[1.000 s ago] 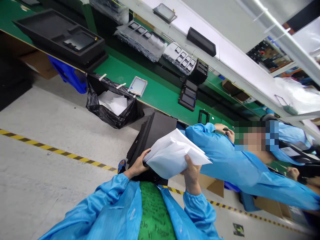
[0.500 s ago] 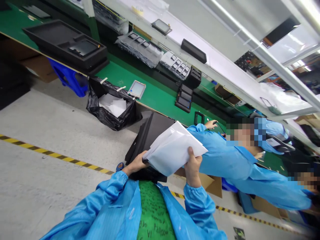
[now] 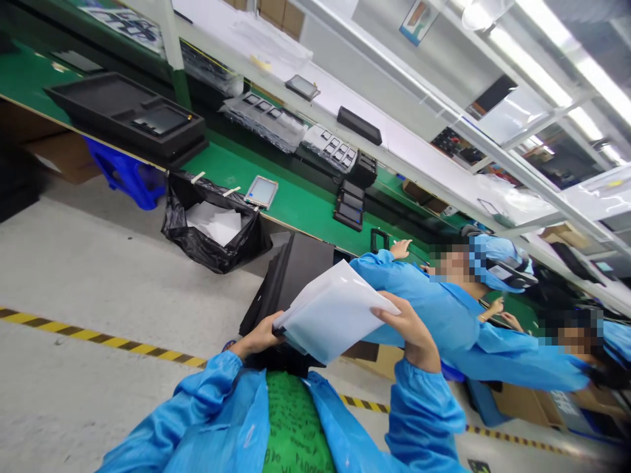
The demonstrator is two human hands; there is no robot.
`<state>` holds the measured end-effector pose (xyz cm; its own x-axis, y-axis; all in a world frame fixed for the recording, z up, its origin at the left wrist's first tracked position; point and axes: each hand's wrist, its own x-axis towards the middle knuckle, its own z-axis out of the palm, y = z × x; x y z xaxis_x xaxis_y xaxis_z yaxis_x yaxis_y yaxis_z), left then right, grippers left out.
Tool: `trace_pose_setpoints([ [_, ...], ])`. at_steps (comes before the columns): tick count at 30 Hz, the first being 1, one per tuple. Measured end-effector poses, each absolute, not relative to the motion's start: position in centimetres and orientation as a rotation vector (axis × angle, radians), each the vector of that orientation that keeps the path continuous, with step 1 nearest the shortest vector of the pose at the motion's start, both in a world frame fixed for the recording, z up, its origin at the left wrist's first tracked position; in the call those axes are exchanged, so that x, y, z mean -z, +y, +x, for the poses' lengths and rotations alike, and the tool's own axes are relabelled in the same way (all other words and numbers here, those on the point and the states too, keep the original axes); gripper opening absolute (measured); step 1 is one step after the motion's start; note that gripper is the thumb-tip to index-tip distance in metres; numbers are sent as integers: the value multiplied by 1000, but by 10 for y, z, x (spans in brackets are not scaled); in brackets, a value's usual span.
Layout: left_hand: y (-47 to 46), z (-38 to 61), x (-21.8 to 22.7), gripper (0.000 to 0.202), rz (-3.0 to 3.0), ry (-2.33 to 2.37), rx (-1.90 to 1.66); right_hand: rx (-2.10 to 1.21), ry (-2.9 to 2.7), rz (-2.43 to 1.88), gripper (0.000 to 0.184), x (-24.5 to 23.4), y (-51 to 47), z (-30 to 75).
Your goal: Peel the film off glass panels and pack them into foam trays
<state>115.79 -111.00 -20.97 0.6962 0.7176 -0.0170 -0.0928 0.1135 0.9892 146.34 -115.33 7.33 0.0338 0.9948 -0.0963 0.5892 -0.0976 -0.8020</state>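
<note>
I hold a stack of white sheets (image 3: 332, 312) in front of me, above a stack of black trays (image 3: 293, 276) that rests against my body. My left hand (image 3: 259, 335) grips the stack's near left corner, fingers closed under it. My right hand (image 3: 407, 325) is curled over the stack's right edge, thumb on the sheets.
A green workbench (image 3: 296, 197) runs along the left with a black foam tray (image 3: 128, 121), a small screen (image 3: 261, 190) and black parts. A black bin bag (image 3: 211, 223) with white sheets hangs at its edge. A person in a blue coat (image 3: 444, 309) works to my right.
My right hand has shifted from under the stack's lower right edge to over its right corner. The view has swung up and right; the sheets lie flatter.
</note>
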Motion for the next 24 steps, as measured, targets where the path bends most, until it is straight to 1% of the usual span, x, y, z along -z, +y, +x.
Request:
trace_pose_setpoints([
  [3, -1110, 1157, 203, 46, 1404, 566, -665, -930, -1930, -1773, 43, -105, -1155, 1453],
  [5, -1111, 1156, 200, 43, 1423, 572, -647, -851, -2053, -1846, 37, -111, -1155, 1442],
  [6, -1111, 1155, 199, 43, 1424, 577, -643, -792, -2082, -1886, 37, -111, -1155, 1437],
  [10, -1112, 1151, 197, 51, 1380, 583, -623, -583, -2069, -1945, 55, -97, -1157, 1427],
  [12, -1112, 1147, 197, 52, 1358, 586, -607, -443, -2010, -1945, 58, -93, -1158, 1425],
  [16, -1112, 1140, 198, 47, 1339, 592, -610, -100, -1833, -1931, 58, -91, -1156, 1421],
  [19, -1110, 1132, 207, 47, 1317, 573, -600, 232, -1587, -1962, 65, -96, -1151, 1430],
  [22, -1107, 1119, 217, 57, 1255, 616, -602, 563, -1201, -1977, 74, -107, -1143, 1458],
  [24, -1105, 1105, 220, 68, 1188, 663, -625, 678, -1062, -1916, 78, -112, -1134, 1479],
])
